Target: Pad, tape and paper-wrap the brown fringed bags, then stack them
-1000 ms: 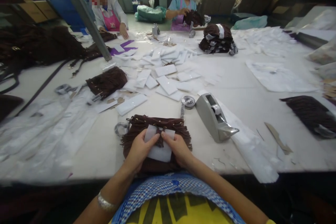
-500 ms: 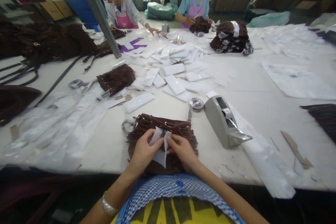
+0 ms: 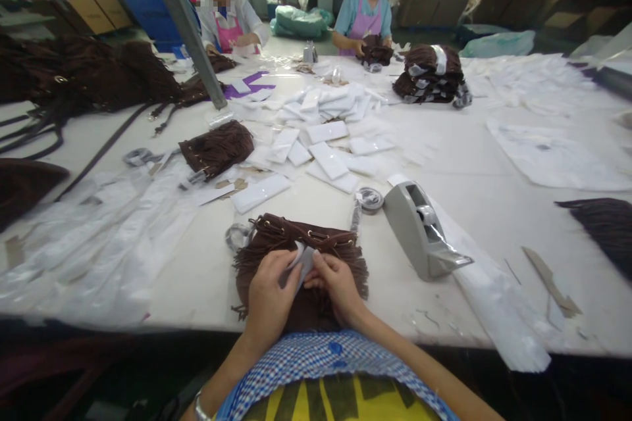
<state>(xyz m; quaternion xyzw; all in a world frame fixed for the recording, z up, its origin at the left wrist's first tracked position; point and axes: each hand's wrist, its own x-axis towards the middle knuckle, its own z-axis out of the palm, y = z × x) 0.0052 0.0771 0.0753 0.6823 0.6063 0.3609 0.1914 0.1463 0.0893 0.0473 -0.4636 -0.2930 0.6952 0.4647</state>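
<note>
Brown and fringed, the bag (image 3: 314,306) lies beneath both hands (image 3: 271,293) (image 3: 340,284), which pinch a white sheet (image 3: 306,265) between them.

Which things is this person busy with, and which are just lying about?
Busy with:
- white sheet, in the fingers of the left hand and right hand
- brown bag, under both hands

Seem just lying about:
- cardboard scrap
- white packets
- tape dispenser, untouched, though perhaps useful
</note>
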